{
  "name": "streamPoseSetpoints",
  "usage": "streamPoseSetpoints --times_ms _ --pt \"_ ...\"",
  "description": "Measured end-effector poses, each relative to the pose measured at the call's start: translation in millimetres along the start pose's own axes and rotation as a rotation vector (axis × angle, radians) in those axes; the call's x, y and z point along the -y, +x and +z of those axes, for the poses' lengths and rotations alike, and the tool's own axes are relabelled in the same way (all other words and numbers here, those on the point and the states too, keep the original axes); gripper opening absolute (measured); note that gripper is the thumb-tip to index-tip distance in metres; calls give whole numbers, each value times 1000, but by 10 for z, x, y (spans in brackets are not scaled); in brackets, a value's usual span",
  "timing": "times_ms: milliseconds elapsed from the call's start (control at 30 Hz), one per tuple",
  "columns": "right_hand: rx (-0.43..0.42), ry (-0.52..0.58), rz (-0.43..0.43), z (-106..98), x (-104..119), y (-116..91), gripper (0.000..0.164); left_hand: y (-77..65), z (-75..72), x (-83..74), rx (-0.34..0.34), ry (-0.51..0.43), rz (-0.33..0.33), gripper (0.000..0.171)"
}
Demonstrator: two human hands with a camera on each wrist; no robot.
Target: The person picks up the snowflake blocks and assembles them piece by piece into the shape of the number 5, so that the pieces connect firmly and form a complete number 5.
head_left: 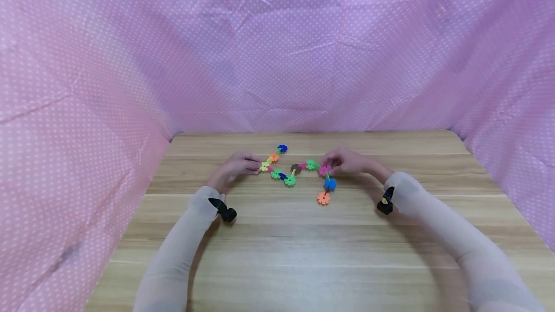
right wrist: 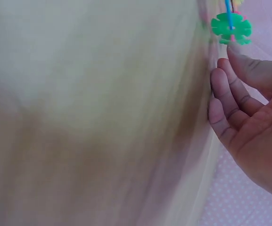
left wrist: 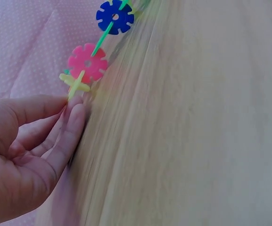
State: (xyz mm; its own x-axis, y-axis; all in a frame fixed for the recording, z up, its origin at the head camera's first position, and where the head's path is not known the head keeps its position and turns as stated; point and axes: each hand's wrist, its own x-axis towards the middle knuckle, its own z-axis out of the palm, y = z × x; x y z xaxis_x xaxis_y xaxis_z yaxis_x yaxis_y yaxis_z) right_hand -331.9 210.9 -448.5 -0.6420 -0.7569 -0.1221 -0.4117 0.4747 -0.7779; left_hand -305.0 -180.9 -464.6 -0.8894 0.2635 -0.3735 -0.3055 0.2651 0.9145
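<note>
A zigzag chain of notched, flower-shaped plastic discs (head_left: 289,180) in several colours lies on the table between the hands. At its left bend my left hand (head_left: 241,164) pinches a yellow disc (left wrist: 75,87) between thumb and fingertips. Beside that grip are a pink disc (left wrist: 87,62) and a dark blue disc (left wrist: 115,17). My right hand (head_left: 344,162) grips the chain at a pink disc (head_left: 324,170) by its right bend. A green disc (right wrist: 231,29) stands just past the right thumb tip. The chain's ends are a dark blue disc (head_left: 282,149) and an orange disc (head_left: 323,198).
The wood-grain table (head_left: 299,259) reaches back to a pink polka-dot cloth (head_left: 295,61) that hangs behind it and on both sides. Black straps with small cameras (head_left: 227,214) sit on both wrists, over light sleeves.
</note>
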Motion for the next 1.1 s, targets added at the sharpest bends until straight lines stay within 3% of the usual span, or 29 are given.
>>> streamPoseSetpoints --times_ms 233,433,733,933,1100 --pt "-30 -14 12 119 59 -135 26 105 79 -34 -102 -57 -13 33" --pt "-80 -31 -32 209 37 -215 24 147 123 -95 -80 -64 -16 38" --pt "-86 -28 -55 369 17 -347 26 166 177 -79 -4 68 -18 50" --pt "-93 -33 -62 390 52 -381 32 239 229 -110 -49 32 -21 49" --pt "-104 -50 -94 388 84 -385 34 314 254 -144 -110 -51 -40 45"
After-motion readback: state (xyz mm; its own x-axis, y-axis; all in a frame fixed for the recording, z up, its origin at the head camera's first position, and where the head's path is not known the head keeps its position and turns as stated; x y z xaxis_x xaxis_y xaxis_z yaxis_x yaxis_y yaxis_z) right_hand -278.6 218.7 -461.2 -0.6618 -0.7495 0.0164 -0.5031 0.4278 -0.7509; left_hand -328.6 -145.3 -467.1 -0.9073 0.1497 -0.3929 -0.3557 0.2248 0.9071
